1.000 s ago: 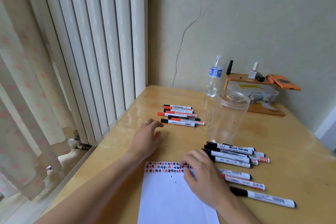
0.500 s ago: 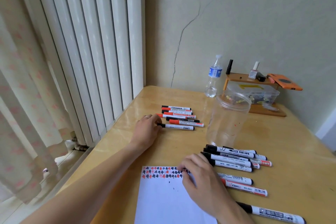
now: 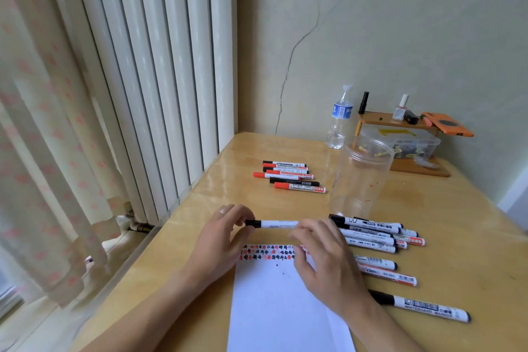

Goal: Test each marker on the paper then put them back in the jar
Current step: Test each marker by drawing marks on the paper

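Left hand [image 3: 221, 240] pinches black cap, right hand [image 3: 325, 260] grips white barrel of slim cylindrical marker [image 3: 273, 224] above paper [image 3: 274, 308] on glossy wooden desk [image 3: 457, 251].

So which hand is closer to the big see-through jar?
The right hand. It sits just below and left of the jar, holding the marker's white barrel. The left hand pinches the black cap end, farther left.

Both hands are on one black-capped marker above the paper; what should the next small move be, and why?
Probably pull the cap off. The left hand pinches the black cap end of the marker while the right hand holds its barrel, and the cap looks still on. The paper lies just below for testing, and the jar holds no markers.
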Action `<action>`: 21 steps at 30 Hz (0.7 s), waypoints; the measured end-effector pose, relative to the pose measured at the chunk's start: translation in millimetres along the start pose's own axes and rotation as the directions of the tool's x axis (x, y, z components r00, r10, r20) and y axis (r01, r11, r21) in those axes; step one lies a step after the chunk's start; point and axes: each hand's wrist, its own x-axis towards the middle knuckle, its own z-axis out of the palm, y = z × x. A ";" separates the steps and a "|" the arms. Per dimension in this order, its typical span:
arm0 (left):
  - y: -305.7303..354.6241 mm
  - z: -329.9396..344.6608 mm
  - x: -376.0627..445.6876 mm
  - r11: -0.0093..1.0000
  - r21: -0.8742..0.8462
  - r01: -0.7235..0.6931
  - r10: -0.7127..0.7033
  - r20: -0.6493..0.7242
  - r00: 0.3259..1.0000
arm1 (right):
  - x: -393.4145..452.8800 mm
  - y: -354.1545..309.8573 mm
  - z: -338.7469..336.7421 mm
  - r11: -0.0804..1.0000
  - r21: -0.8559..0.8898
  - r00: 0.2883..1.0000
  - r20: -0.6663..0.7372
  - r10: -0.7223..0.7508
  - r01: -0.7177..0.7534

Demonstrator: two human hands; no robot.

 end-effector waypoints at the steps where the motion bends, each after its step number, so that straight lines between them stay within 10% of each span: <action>1: 3.8 -1.4 -4.2 0.998 -0.009 -0.056 0.056 0.008 0.998 | -0.4 -3.3 -0.6 0.999 -0.044 0.999 -0.027 -0.020 0.018; 9: 34.8 5.1 -22.6 0.927 -0.084 -0.366 0.372 0.089 0.924 | -13.8 -8.6 0.1 0.980 -0.154 0.992 0.051 -0.118 0.124; 21: 16.8 12.7 -20.7 0.944 -0.011 -0.331 0.310 0.377 0.873 | -17.4 -10.1 12.1 0.961 -0.229 0.987 0.091 -0.134 0.152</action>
